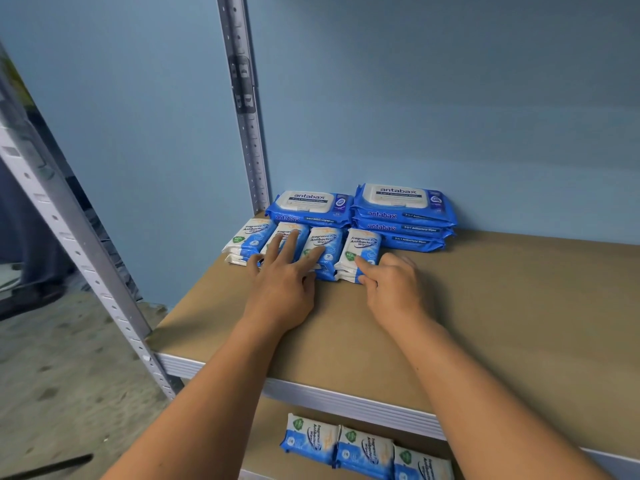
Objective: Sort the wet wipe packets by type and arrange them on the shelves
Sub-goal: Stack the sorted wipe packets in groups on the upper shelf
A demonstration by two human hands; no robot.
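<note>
A plain blue wall [450, 98] is seen at the back. A grey, speckled floor [69, 358] is seen low on the left. A thin black stick [59, 464] is laid on that floor, near the bottom corner.

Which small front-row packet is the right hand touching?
The rightmost small packet: the right hand pinches its near edge; the left hand rests on the middle packets.

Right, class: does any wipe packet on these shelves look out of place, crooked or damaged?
Nothing looks spilled or damaged. Mildly odd: the rightmost small stack stands slightly apart from the other three small stacks, and matching small packets lie on the lower shelf, so that type seems split across two shelves.
</note>
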